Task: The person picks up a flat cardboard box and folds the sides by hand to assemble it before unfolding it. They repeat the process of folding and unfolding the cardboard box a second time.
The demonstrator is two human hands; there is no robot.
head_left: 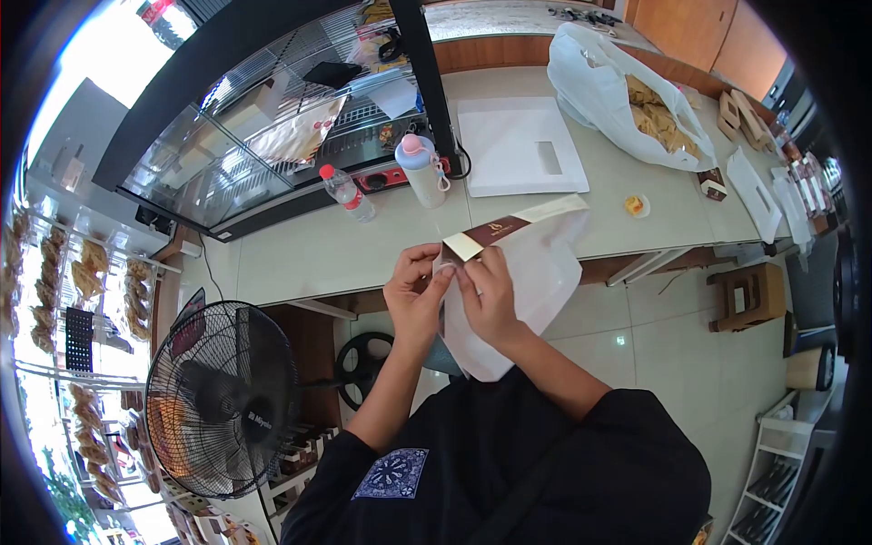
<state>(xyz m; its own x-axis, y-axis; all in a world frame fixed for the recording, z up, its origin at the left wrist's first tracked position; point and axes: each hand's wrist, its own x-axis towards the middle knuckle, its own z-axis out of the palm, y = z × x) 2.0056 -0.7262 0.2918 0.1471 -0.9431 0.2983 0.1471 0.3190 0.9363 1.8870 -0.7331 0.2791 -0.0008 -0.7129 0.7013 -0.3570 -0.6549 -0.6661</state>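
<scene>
Left hand (416,289) and right hand (490,295) together pinch the end of a brown-and-cream paper strip (509,225) on a white bag (548,272), above the desk (309,247), near a pink-capped bottle (422,171).

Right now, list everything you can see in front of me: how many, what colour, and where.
paper strip: one, cream and brown, held over the counter edge
white bag: one, white, hanging behind the hands
flat packet: one, white with a window, on the counter
plastic bag: one, white, golden snacks inside, far right of the counter
water bottle: one, clear with a red cap, by the display case
pink-capped bottle: one, white, beside it
display case: one, glass with a black frame, left
fan: one, black, lower left
left hand: fingers pinch the strip's end
right hand: fingers pinch the same end
</scene>
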